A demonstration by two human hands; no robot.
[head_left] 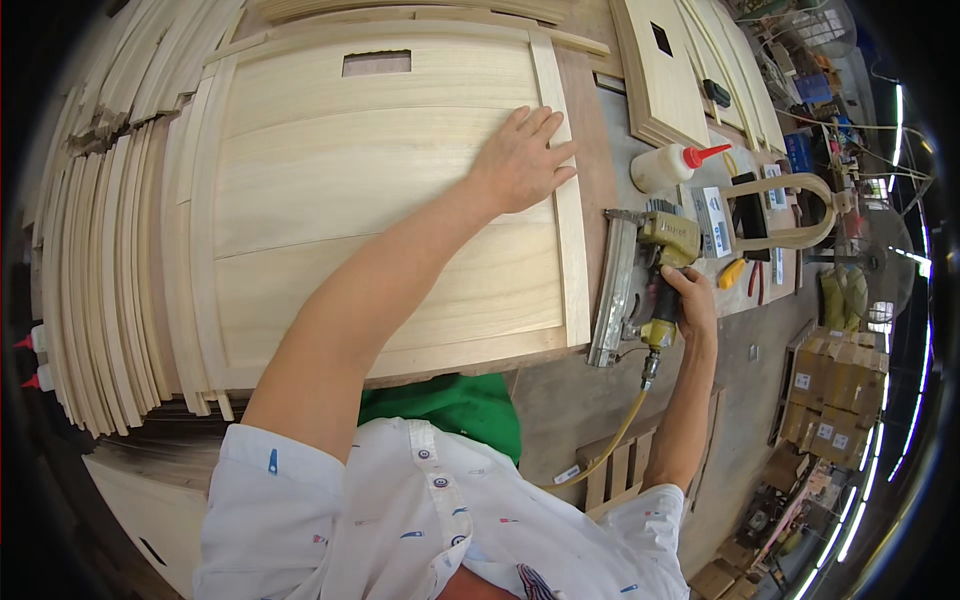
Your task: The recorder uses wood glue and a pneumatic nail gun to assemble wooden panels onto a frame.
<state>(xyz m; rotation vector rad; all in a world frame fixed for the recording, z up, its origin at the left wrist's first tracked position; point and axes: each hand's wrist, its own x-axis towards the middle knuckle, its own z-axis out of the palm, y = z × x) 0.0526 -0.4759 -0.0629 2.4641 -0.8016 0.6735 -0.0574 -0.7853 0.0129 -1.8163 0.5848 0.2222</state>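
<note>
A pale wooden panel (pixel 380 200) lies flat on the workbench, framed by strips, with a rectangular slot near its far edge. My left hand (pixel 522 165) rests on it with fingers spread, pressing on the right-hand wooden strip (pixel 572 260). To the right of the panel, my right hand (pixel 690 298) is wrapped around the black grip of a pneumatic nail gun (pixel 668 235). The gun's long metal magazine (pixel 613 290) is beside the panel's right edge. A yellow air hose (pixel 625 432) runs from the handle down toward my body.
Stacked wooden strips (pixel 100 270) stand to the left. Right of the panel are a white glue bottle (pixel 660 168) with a red nozzle, small boxes (pixel 714 222), a curved wooden frame (pixel 822 205) and a yellow cutter (pixel 732 273). More slotted boards (pixel 655 80) lie beyond; cardboard boxes (pixel 835 385) are stacked farther right.
</note>
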